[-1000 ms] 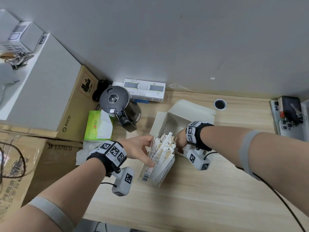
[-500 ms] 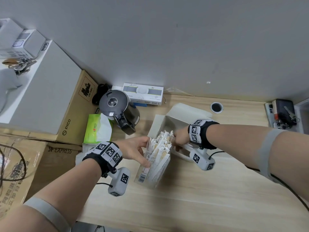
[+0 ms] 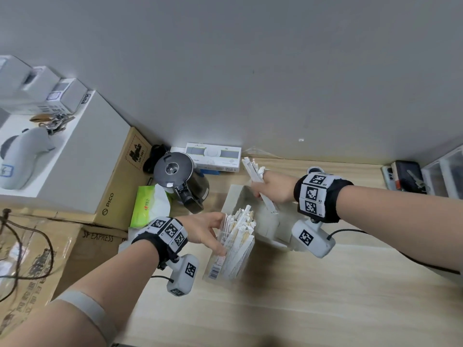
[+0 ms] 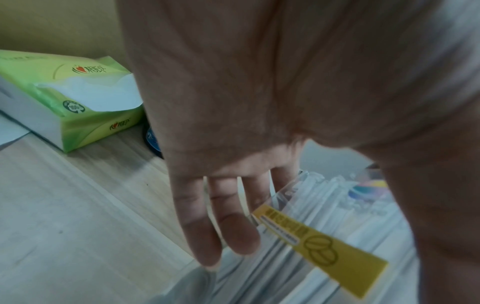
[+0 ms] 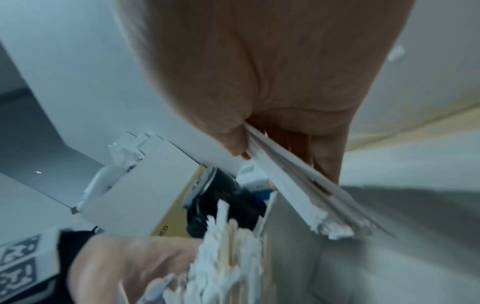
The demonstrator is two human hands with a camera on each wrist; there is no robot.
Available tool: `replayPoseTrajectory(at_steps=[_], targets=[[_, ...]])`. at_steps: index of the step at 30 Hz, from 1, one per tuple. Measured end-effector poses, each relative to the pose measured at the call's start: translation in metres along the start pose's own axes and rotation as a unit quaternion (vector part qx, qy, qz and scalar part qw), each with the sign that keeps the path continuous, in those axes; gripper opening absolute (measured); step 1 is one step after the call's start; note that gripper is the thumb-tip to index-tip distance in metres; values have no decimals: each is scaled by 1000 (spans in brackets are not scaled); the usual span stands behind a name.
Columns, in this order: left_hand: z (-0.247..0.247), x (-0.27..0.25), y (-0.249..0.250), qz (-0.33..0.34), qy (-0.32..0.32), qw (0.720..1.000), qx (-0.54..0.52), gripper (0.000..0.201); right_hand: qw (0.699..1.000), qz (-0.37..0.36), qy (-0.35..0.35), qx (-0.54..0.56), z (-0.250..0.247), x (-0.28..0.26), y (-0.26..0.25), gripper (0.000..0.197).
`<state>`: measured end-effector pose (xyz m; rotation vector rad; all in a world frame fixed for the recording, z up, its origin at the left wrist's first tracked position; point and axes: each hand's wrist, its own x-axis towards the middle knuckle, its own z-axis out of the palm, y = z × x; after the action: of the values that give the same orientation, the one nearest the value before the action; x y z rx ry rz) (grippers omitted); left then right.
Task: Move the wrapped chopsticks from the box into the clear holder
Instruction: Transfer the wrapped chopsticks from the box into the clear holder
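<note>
Now the right hand [image 3: 274, 187] grips a small bundle of wrapped chopsticks [image 3: 253, 171], fingers [image 5: 326, 156] and thumb curled round its middle, lifted over the white box [image 3: 234, 196] on the worktop [image 3: 325, 296]. Bundle's long axis runs tilted, one end up toward the far wall, the other down toward the box. Clear holder [image 3: 226, 259] sits nearer and left of that hand, just beside the box, already packed with wrapped chopsticks standing at a lean. Left hand [image 3: 204, 230] steadies the holder from its left side, fingers [image 4: 215, 222] straight and pressed together against the clear wall. Likely next: swing the bundle near-left and upright it, lower end first into the holder's mouth. Right hand carries, left only braces. Green tissue pack [image 3: 147, 205] and kettle [image 3: 180, 176] sit left, apart.
</note>
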<state>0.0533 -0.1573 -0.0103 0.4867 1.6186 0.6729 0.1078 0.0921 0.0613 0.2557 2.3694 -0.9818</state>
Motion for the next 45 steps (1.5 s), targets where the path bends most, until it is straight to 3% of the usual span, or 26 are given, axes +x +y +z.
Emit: replayPoseTrajectory(at_steps=[4,6,8,11,16,19,23,26,30,33,35,37,39,40,43,45], targets=[[1,-1,8,8,13,1000,-18,89,986,-8,111,126,-27,-18,-16,45],[4,-2,12,16,21,999,-20,88,951,-18,118,287,-31,-29,-27,40],[6,-2,21,22,30,999,-22,88,902,-38,75,423,-29,-40,-38,33],[7,-3,31,27,32,999,-35,92,894,-37,16,447,-13,-47,-41,41],[15,-6,45,50,32,998,-26,94,886,-25,22,462,18,-47,-33,40],[19,-5,48,51,37,998,-28,93,912,-33,59,405,28,-46,-27,36],[22,-8,49,51,42,998,-21,91,932,-73,65,349,34,-48,-22,14],[24,-13,49,57,48,997,-34,95,930,-115,63,343,31,-55,-23,24],[23,-14,51,72,72,995,-2,95,918,-155,113,346,27,-56,-26,29],[22,-14,53,72,74,995,-10,92,944,-223,165,177,24,-59,-27,17],[24,-14,57,72,74,995,-5,88,947,-269,172,-33,25,-63,-26,30],[23,-10,61,75,86,993,10,70,941,-265,123,-170,32,-64,-23,43],[25,-8,66,74,102,992,10,38,946,-244,78,-199,40,-63,-19,48],[25,-6,66,73,104,992,9,35,950,-240,65,-191,42,-64,-17,49],[31,-5,67,84,107,991,-6,33,946,-255,44,-196,43,-68,-12,51],[33,-3,67,87,113,990,-6,51,934,-285,70,-202,43,-70,-5,53]])
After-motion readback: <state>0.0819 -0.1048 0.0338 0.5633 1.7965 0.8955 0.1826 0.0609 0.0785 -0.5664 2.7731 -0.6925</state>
